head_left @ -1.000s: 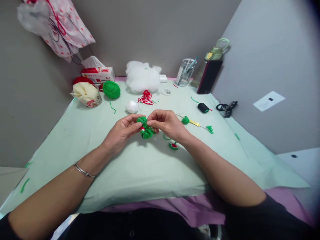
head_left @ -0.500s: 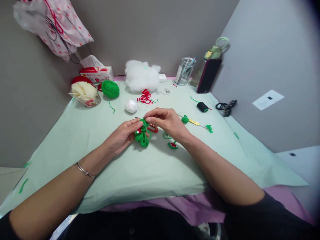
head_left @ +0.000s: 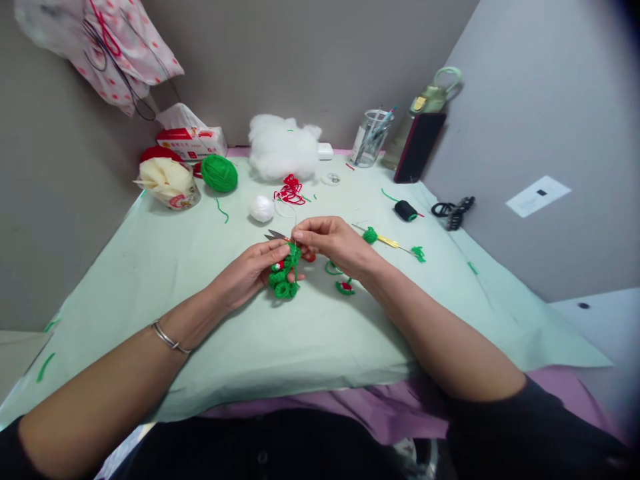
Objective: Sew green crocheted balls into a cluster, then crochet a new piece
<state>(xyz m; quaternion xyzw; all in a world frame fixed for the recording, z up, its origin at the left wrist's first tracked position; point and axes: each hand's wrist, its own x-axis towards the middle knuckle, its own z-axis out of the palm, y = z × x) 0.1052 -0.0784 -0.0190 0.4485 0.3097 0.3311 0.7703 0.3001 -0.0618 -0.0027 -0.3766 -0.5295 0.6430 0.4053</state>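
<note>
My left hand (head_left: 253, 272) grips a green crocheted piece (head_left: 285, 280) with rounded lobes and a small red-and-white spot. My right hand (head_left: 327, 241) pinches a thin needle (head_left: 295, 244) between thumb and forefinger, just above the top of that piece. A green strand hangs along the piece's right side. Scissors (head_left: 278, 235) with orange handles lie behind, partly hidden by my hands. Under my right wrist rests a small red-and-green crocheted piece (head_left: 345, 287) with a loop of green yarn.
Further back are a green yarn ball (head_left: 219, 173), a white yarn ball (head_left: 261, 209), tangled red yarn (head_left: 291, 190) and white stuffing (head_left: 285, 148). To the right lie a yellow-handled crochet hook (head_left: 388, 241) and a black thread spool (head_left: 405, 211). A phone (head_left: 419, 148) leans against a bottle (head_left: 431, 100).
My right hand has shifted slightly away from the green crocheted piece, which sits a little lower and turned. More of the scissors' blades shows.
</note>
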